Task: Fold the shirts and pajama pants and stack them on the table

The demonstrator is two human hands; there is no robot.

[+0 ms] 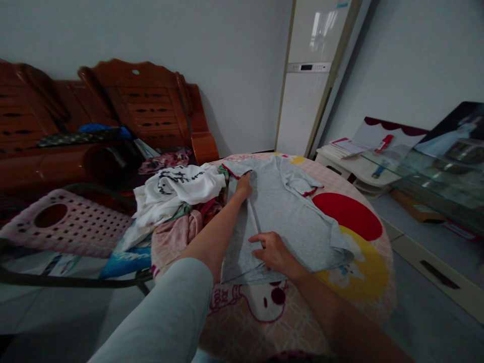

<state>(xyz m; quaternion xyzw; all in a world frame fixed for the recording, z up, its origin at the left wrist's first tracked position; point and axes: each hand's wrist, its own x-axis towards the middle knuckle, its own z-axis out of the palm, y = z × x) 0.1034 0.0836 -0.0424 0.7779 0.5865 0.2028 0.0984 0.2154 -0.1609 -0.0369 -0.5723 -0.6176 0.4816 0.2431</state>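
Observation:
A grey short-sleeved T-shirt (298, 227) with red-trimmed sleeves lies spread on a round table covered by a patterned cloth (227, 335). Near the shirt's left shoulder, my left hand (244, 186) is closed on the fabric, its fingertips partly hidden. A crease or folded edge runs from there down towards my right hand (274, 251). That hand rests over the lower part of the shirt, index finger stretched out and fingers apart. Left of the shirt, a white garment with black lettering (185, 184) tops a pile of clothes, with a pink cloth (177, 232) below it.
A pink woven plastic chair (86, 227) stands close at the table's left. Behind it is a carved wooden sofa (139, 101) with clothes on it. A tall white air conditioner (306, 101) stands at the back. On the right are a glass shelf (446, 166) and a low cabinet (423, 252).

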